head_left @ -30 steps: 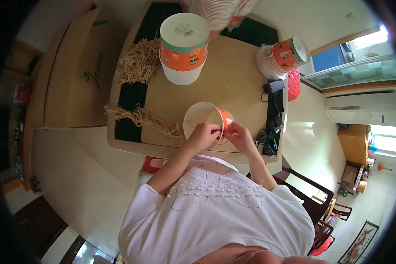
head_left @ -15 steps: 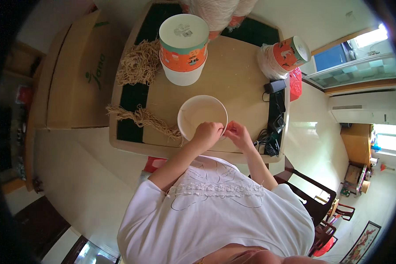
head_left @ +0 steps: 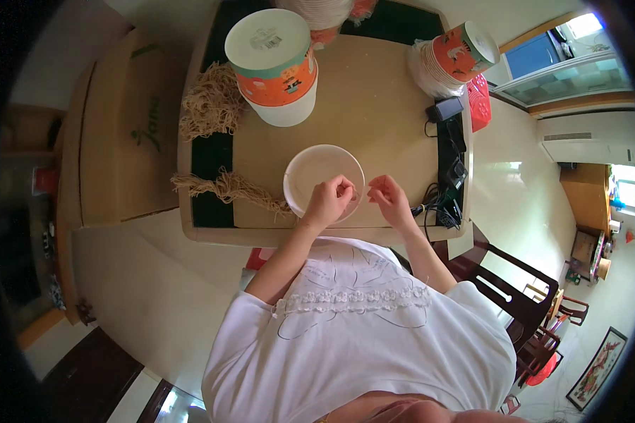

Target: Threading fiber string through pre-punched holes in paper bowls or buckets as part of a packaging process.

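Note:
A white, open paper tub (head_left: pixel 310 169) stands near the front edge of the table, its pale inside facing up. My left hand (head_left: pixel 329 200) is over its near right rim, fingertips pinched together. My right hand (head_left: pixel 390 201) hovers just right of the rim with thumb and fingers also pinched, a small gap from the left. Whatever thin thing either hand pinches is too small to make out. Left of the tub lies a loose bundle of beige paper cords (head_left: pixel 233 189), its end reaching the tub's side.
Upside-down nested tubs (head_left: pixel 281 81) with an orange and green print stand at the back left, beside a heap of cords (head_left: pixel 212 102). Wrapped tubs (head_left: pixel 455 56) stand at the back right. Chargers and cables (head_left: pixel 441 204) line the right edge. A large carton (head_left: pixel 127 134) stands left of the table.
My hands, close together at the tub's rim before, have moved apart. The right one is now slightly higher and off to the right. The whole view has shifted a little.

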`<state>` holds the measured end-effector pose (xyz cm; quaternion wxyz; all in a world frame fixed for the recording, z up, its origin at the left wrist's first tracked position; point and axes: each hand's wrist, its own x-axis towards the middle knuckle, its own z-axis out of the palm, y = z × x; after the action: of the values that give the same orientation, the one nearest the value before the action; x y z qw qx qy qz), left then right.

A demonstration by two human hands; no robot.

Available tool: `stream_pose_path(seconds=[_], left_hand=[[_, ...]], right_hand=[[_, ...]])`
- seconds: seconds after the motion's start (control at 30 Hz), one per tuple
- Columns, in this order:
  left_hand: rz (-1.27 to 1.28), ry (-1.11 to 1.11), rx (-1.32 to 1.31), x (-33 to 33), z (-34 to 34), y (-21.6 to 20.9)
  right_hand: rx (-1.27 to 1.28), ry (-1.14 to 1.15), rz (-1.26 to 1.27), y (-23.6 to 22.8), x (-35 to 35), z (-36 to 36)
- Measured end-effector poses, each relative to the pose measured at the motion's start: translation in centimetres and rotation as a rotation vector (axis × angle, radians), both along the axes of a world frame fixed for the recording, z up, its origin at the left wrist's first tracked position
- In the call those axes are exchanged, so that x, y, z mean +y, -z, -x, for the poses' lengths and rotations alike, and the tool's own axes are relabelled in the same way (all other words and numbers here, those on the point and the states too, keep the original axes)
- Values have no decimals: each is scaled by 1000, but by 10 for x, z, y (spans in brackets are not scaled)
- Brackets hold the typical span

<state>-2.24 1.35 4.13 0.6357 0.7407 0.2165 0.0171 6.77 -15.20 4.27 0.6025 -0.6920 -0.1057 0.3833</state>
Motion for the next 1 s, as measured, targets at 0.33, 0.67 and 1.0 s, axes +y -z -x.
stream_pose_path(seconds=[0.33,0.67,1.0], left_hand=[[12,-58,-10,-2,1,-5],[-556,228,-370,9,13,-16],[-960,187,-404,1,4,-2]], right_hand=[[-765,-270,219,-26,30,-5],[-648,-316,316,-32,41,-23],[-713,-397,354,-26,44,-25]])
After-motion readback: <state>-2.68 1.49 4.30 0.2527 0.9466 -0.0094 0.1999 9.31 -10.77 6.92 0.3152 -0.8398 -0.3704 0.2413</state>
